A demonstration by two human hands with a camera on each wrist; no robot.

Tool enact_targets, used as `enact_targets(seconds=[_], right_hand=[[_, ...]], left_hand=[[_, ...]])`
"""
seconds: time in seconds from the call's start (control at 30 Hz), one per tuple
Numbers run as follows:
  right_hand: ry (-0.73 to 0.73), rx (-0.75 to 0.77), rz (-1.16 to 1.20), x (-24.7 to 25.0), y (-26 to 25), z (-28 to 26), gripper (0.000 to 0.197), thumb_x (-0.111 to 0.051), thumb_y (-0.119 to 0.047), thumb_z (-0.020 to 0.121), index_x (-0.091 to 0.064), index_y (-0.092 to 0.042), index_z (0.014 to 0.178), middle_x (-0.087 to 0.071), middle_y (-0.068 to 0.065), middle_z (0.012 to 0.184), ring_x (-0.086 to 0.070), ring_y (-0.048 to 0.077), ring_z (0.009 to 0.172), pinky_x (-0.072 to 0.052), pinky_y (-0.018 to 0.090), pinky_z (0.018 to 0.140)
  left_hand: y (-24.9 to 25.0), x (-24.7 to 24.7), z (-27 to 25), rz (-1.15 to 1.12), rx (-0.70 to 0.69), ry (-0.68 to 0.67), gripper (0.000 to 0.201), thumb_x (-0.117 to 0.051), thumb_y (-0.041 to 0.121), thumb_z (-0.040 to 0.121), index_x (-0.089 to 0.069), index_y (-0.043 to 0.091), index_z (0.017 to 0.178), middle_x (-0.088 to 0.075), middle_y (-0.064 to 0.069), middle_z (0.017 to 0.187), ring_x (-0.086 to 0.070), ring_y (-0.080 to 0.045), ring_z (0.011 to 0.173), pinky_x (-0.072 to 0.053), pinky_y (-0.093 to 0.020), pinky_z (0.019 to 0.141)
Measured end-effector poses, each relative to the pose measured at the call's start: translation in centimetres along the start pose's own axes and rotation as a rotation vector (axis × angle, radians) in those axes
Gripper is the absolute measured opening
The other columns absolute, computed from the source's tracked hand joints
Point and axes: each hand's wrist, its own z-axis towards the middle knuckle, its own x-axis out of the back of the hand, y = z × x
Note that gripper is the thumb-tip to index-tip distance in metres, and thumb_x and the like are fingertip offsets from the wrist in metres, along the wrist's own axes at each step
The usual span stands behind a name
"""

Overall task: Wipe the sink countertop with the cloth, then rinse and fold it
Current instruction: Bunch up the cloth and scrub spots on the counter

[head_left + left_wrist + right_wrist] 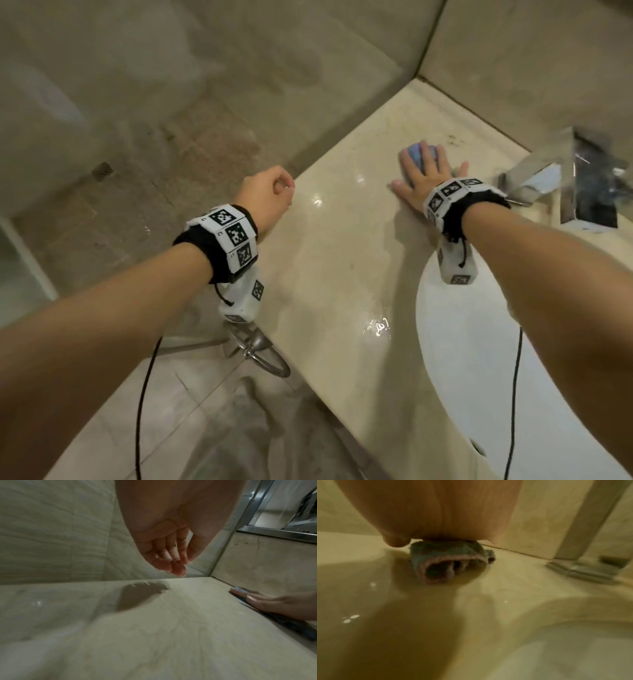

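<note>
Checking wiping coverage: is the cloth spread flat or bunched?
Bunched: the cloth shows rolled folds under the flat right hand.

A wet beige countertop (329, 260) bears a bunched blue cloth (419, 156) near its back wall.

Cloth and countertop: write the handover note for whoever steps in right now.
Right hand: flat, fingers spread, pressing the blue cloth onto the countertop near the back wall, left of the faucet.
Left hand: loosely curled, holds nothing, over the counter's left edge.
Done: wiping is under way; wet patches show on the counter.
Left: finish wiping, rinse the cloth at the sink, fold it.
</note>
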Motion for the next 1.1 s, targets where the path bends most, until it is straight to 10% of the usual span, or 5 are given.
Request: enact_targets(seconds=[0.23, 0.5, 0.93, 1.1], right_hand=[[0.072, -0.114, 0.060, 1.0, -0.9, 2.7, 0.074, -0.020, -0.061, 0.092, 0.001, -0.021, 0.151, 0.016, 0.008, 0.159, 0.015, 0.035, 0.146, -0.003, 0.057, 0.117], [0.134, 0.097, -0.021, -0.4, -7.4, 2.2, 0.071, -0.025, -0.054, 0.094, -0.005, -0.016, 0.151, 0.011, 0.013, 0.159, 0.011, 0.037, 0.146, -0.009, 0.057, 0.117], [0.022, 0.499, -0.075, -6.7, -16.2, -8.9, 0.061, -0.033, -0.021, 0.099, -0.002, -0.024, 0.151, 0.011, 0.005, 0.160, 0.010, 0.031, 0.148, -0.008, 0.047, 0.121], [0.030, 0.464, -0.085, -10.3, -14.4, -15.4, 0.064, -0.036, -0.012, 0.097, -0.003, -0.021, 0.151, 0.006, 0.008, 0.161, 0.007, 0.030, 0.148, -0.011, 0.043, 0.121]], left_hand=[[-0.1, 0.4, 0.3, 0.090, -0.003, -0.070, 0.008, -0.054, 0.014, 0.088, -0.058, 0.019, 0.083, -0.068, -0.008, 0.076, -0.056, -0.010, 0.053, -0.052, -0.030, 0.073], [-2.5, 2.2, -1.9, 0.152, 0.021, -0.125, 0.012, -0.054, 0.012, 0.087, -0.064, 0.011, 0.094, -0.068, -0.011, 0.081, -0.062, -0.027, 0.076, -0.052, -0.035, 0.082], [-5.0, 5.1, -6.5, 0.124, -0.096, -0.137, 0.013, -0.052, 0.007, 0.086, -0.060, 0.017, 0.087, -0.061, 0.000, 0.067, -0.058, -0.015, 0.057, -0.046, -0.017, 0.060], [-4.8, 4.1, -9.3, 0.093, -0.174, -0.245, 0.012, -0.053, 0.009, 0.087, -0.060, 0.019, 0.088, -0.063, -0.004, 0.073, -0.061, -0.023, 0.068, -0.054, -0.036, 0.074]])
